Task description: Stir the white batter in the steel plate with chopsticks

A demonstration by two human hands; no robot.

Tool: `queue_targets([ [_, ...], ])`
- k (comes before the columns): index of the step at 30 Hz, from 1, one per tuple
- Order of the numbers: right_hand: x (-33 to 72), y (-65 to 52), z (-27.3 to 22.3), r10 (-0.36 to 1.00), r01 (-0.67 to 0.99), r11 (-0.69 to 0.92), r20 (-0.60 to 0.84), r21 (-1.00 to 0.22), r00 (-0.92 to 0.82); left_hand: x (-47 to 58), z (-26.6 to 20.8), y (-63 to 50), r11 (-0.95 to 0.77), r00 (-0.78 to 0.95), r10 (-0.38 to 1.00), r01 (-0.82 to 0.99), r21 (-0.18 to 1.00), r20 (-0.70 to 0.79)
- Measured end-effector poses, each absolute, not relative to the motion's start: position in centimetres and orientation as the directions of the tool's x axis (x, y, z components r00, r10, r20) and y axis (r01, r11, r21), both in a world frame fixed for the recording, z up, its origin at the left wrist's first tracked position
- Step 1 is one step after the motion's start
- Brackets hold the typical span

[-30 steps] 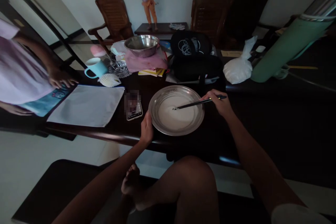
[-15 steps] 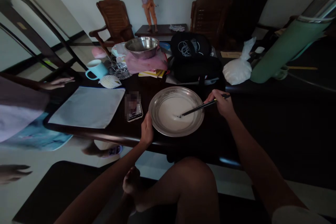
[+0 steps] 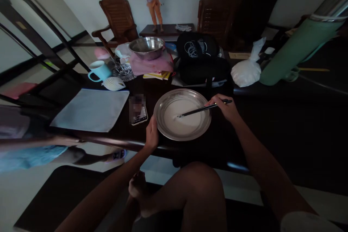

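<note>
A round metal basin [image 3: 182, 137] with a wide rim rests on the dark table, and a milky white liquid [image 3: 187, 125] covers its bottom. My left hand [image 3: 152, 133] grips the basin's left rim, thumb along the edge. In my right hand [image 3: 223, 106] is a pair of black chopsticks [image 3: 199, 109], held slanting over the basin's right side. Their tips dip into the liquid left of its middle. A phone [image 3: 138, 110] with a lit screen lies to the left of the basin.
Left on the table lies a pale cloth pouch [image 3: 91, 110], with a light blue mug [image 3: 99, 71] behind it. Behind the basin are a steel bowl [image 3: 146, 48] and a black bag [image 3: 201, 59]. A bag of white powder [image 3: 246, 72] and a green thermos [image 3: 299, 50] stand right. Another person's arm [image 3: 54, 140] is at left.
The chopsticks' tips have moved left through the liquid, and my right hand shifted left with them. My left hand stays on the rim. The person at left has lowered an arm and moved.
</note>
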State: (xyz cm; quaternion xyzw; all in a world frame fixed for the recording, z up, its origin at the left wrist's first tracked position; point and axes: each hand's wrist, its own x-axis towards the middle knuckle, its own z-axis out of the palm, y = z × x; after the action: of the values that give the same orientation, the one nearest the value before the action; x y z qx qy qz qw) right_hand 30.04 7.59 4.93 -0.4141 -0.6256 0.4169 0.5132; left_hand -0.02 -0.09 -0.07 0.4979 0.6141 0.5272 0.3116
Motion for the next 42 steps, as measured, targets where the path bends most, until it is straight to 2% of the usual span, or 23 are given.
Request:
queue_targets([
  [4,30.22,7.69,4.81,0.949,0.045,0.314,0.314,-0.948,-0.016,0.09,0.06,-0.12,-0.046,-0.307,0.943,0.264,0.964,0.129],
  [9,30.20,7.70,4.71,0.949,0.057,0.303,0.295,-0.951,-0.114,0.04,0.15,-0.18,-0.047,-0.298,0.945,0.285,0.957,0.135],
  [14,30.22,7.76,4.78,0.948,0.024,0.317,0.317,-0.948,-0.009,-0.02,0.06,-0.14,-0.043,-0.302,0.944,0.294,0.955,0.136],
  [20,29.84,7.49,4.96,0.945,0.081,0.310,0.297,-0.947,-0.140,-0.03,0.06,-0.14,-0.050,-0.304,0.941,0.303,0.952,0.146],
  [25,30.28,7.69,4.89,0.949,0.035,0.314,0.314,-0.949,-0.008,0.08,0.12,-0.12,-0.046,-0.313,0.939,0.293,0.955,0.141],
  [30,30.05,7.59,4.84,0.947,0.071,0.301,0.290,-0.951,-0.137,0.01,-0.09,-0.06,-0.045,-0.316,0.939,0.285,0.957,0.138],
  [36,30.27,7.72,4.73,0.952,0.028,0.306,0.305,-0.952,-0.035,-0.02,0.04,-0.16,-0.034,-0.298,0.947,0.270,0.962,0.117],
  [40,30.08,7.58,4.75,0.945,0.064,0.304,0.293,-0.950,-0.148,0.08,0.16,-0.16,-0.032,-0.305,0.945,0.268,0.963,0.116],
  [42,30.00,7.49,4.90,0.948,0.087,0.298,0.284,-0.951,-0.142,0.11,0.14,-0.14,-0.036,-0.311,0.942,0.274,0.961,0.124],
])
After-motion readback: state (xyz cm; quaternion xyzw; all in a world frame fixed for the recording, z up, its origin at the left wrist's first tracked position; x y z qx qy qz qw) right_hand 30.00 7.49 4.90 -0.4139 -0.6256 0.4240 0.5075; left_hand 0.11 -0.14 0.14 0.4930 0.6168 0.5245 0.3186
